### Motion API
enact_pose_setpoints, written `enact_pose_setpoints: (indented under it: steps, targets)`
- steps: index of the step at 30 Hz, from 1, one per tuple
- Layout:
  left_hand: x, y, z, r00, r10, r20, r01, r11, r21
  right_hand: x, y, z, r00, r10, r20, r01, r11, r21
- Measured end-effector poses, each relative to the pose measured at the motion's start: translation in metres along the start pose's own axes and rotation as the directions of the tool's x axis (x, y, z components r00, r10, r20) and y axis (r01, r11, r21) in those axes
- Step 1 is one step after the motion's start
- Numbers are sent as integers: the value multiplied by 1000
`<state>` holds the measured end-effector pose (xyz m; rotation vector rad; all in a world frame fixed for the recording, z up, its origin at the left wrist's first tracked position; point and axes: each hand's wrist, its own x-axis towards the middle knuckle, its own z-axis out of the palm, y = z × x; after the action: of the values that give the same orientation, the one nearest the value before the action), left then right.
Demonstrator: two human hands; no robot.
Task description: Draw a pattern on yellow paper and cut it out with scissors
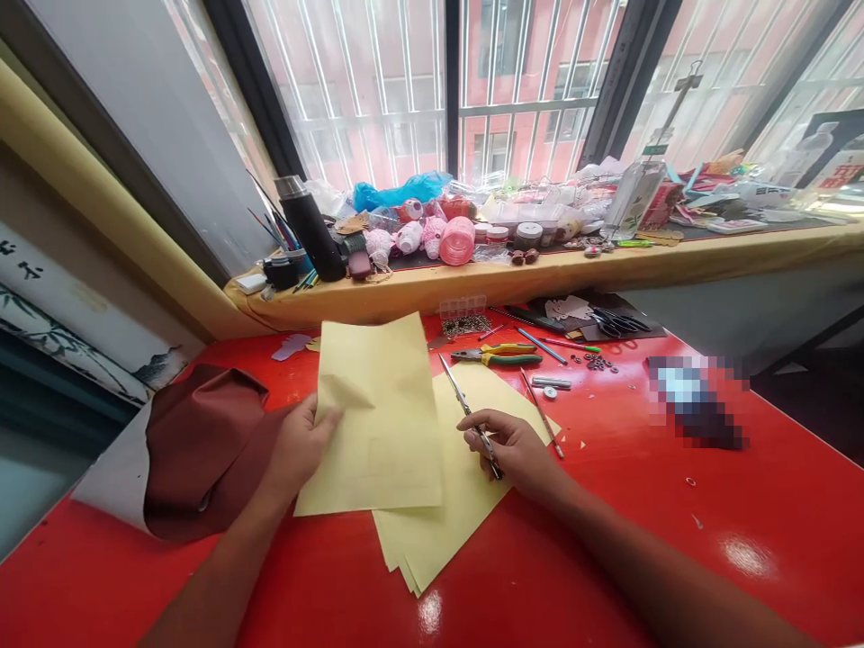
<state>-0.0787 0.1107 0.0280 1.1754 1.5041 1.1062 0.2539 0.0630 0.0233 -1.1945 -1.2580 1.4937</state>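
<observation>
My left hand [301, 445] pinches the left edge of a pale yellow paper sheet [378, 423] and lifts it off a stack of similar yellow sheets [438, 531] lying on the red table [607, 531]. My right hand [513, 447] is closed round a thin metal tool with a long silver blade [465, 407], possibly scissors or a scalpel, its tip pointing away over the stack.
A dark red leather piece [202, 441] lies left of my left hand. Pliers with yellow-green handles [499, 355], pencils, small metal parts and black scissors [617, 322] sit farther back. The window ledge [540, 270] holds a black flask [310, 225], pink jars and clutter.
</observation>
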Motion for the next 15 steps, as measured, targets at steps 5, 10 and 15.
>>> enact_pose_setpoints:
  steps: [5, 10, 15]
  targets:
    - [11, -2, -18, 998, 21, -54, -15, 994, 111, 0, 3, 1, 998, 15, 59, -13, 999, -36]
    - [18, -5, -30, 987, 59, -149, -20, 968, 249, -3, 6, 3, 993, 34, 110, -25, 996, -85]
    - [25, -14, -40, 992, -47, -116, 81, 947, 311, -6, 10, 5, 989, 45, 142, -30, 994, -105]
